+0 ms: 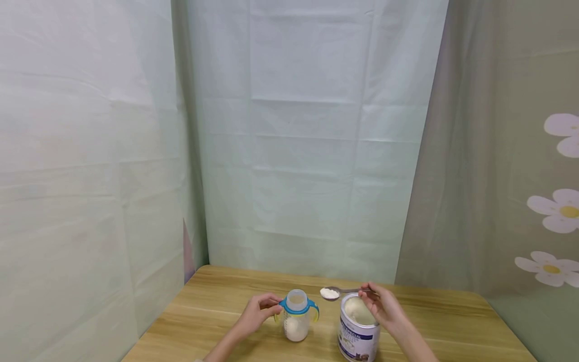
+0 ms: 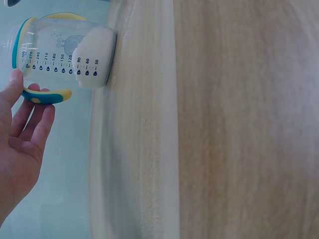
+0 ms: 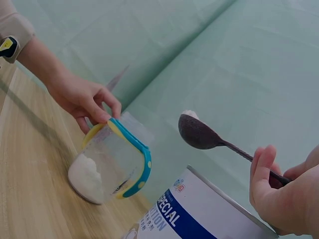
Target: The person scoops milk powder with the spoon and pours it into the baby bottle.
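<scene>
A clear baby bottle with blue and yellow handles stands upright on the table, uncapped, white powder filling its lower part. My left hand pinches its left handle between thumb and fingers. In my right hand is the handle of a dark spoon, its bowl heaped with white powder. The spoon is raised above the table, between the bottle and an open tin of powder. My right hand is over the tin's rim in the head view.
The wooden table has rounded far corners. Pale curtains hang behind it and at both sides, the right one printed with white flowers.
</scene>
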{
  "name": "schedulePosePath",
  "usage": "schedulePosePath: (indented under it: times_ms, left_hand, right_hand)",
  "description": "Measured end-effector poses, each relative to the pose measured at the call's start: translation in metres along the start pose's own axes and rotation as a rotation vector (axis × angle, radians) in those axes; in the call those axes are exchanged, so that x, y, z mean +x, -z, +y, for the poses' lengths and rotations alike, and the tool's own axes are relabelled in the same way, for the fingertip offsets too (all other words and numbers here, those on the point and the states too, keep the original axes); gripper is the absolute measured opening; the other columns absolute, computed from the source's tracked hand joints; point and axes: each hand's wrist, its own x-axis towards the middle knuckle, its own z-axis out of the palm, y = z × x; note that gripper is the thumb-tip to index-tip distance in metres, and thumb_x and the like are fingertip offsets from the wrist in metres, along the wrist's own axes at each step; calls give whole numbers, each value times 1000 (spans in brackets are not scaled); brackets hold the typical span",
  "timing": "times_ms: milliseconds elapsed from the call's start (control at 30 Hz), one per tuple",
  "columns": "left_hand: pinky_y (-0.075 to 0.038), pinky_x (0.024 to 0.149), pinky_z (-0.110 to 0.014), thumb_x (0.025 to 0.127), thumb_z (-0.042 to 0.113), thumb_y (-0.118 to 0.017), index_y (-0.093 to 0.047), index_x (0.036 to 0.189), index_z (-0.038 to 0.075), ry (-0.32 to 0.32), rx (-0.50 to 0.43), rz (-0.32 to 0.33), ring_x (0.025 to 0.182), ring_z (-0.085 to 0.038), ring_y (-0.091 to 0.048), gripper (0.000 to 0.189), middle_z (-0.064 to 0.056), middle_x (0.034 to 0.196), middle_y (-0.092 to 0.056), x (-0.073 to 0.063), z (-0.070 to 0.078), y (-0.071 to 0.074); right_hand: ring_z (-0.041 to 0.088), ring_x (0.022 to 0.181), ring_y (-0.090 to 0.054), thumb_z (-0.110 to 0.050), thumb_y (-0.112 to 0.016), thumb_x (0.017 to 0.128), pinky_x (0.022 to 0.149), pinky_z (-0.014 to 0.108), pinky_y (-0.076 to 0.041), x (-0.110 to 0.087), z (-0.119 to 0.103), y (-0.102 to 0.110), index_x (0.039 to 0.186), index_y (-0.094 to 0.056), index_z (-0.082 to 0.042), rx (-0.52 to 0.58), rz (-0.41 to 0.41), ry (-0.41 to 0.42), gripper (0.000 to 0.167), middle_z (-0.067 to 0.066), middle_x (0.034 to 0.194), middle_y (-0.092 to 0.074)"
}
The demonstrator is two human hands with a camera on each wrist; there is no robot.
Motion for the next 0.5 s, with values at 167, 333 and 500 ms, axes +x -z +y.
schedulePosePath:
  times_ms: [167, 333, 500]
  left_hand:
    - [-54, 75, -21, 90, 18, -68, -66, 109, -2, -3, -1, -2, 87, -21, -69, 27, -21, 101, -71, 0, 0, 1]
    - [-54, 74, -22, 90, 17, -67, -66, 109, -4, -14, -5, -2, 87, -27, -69, 28, -21, 100, -72, 0, 0, 0]
    - [-56, 75, -27, 91, 15, -66, -65, 110, -6, -28, -14, -4, 87, -30, -69, 28, -25, 101, -70, -2, 4, -1]
  right_hand:
    - [8, 82, -62, -9, -30, 105, 82, 12, -51, 1, 2, -1, 90, -60, -6, -10, -1, 0, 34, 4, 90, -61]
    - [9, 84, -63, -9, -32, 105, 83, 12, -51, 2, 2, -2, 90, -61, -6, -7, -40, 3, 33, 4, 90, -62]
    - [9, 85, -62, -10, -33, 105, 83, 12, -51, 4, 5, -5, 90, -62, -7, -4, -66, -5, 33, 4, 91, -62]
